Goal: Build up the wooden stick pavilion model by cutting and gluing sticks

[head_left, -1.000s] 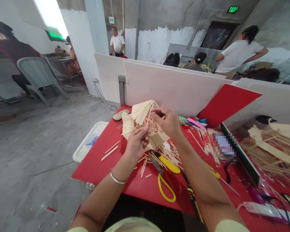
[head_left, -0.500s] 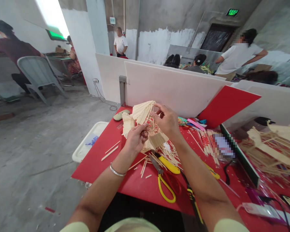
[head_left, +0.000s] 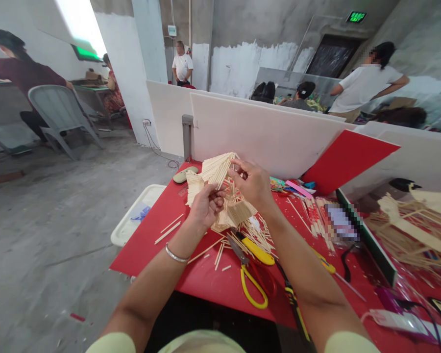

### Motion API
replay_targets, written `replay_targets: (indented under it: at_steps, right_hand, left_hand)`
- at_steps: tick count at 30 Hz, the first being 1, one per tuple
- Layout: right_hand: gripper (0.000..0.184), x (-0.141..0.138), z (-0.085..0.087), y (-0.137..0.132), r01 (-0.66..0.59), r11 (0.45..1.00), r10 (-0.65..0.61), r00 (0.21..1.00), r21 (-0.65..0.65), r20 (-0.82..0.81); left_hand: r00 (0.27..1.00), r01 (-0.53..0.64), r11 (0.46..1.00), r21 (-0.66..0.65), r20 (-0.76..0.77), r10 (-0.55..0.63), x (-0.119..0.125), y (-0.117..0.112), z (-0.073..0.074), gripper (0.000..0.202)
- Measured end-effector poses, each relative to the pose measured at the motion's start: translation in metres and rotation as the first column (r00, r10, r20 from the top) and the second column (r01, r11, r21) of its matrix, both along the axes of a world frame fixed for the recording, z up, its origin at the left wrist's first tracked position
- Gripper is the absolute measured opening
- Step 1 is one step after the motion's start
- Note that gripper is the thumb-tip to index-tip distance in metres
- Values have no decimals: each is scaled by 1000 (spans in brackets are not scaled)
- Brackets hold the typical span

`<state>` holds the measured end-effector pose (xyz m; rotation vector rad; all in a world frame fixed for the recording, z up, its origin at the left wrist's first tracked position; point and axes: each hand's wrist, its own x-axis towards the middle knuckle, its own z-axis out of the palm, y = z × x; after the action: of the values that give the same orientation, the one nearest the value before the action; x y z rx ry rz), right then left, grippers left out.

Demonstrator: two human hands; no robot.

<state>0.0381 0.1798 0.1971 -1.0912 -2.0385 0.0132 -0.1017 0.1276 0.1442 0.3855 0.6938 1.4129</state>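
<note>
A model built of thin pale wooden sticks (head_left: 216, 172) stands on the red table (head_left: 150, 240). My left hand (head_left: 205, 207) grips its near side with closed fingers. My right hand (head_left: 253, 184) holds the upper part from the right, fingers pinched around a stick. A silver bangle sits on my left wrist. Loose sticks (head_left: 169, 229) lie scattered around the model.
Yellow-handled scissors (head_left: 250, 282) and a yellow-handled cutter (head_left: 255, 250) lie near my right forearm. A white tray (head_left: 132, 218) sits left of the table. White partition boards (head_left: 264, 135) stand behind. Another stick model (head_left: 411, 230) is at right. Several people stand or sit beyond.
My left hand has slid slightly up and closed tighter on the model. My right hand stays on the top, barely shifted.
</note>
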Motion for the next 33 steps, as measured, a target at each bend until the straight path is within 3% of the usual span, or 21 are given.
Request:
replay_targets:
  at_steps: [15, 24, 33]
  right_hand:
    - [30, 1, -6, 3, -44, 997, 47, 998, 61, -47]
    - [26, -8, -12, -8, 131, 982, -128, 991, 137, -33]
    - [25, -9, -17, -9, 134, 975, -129, 991, 175, -40]
  left_hand:
    - [998, -7, 999, 32, -54, 8, 1, 3, -2, 26]
    - [996, -3, 1000, 31, -85, 6, -1, 2, 0, 30]
    - [997, 1, 1000, 22, -72, 1, -2, 1, 3, 27]
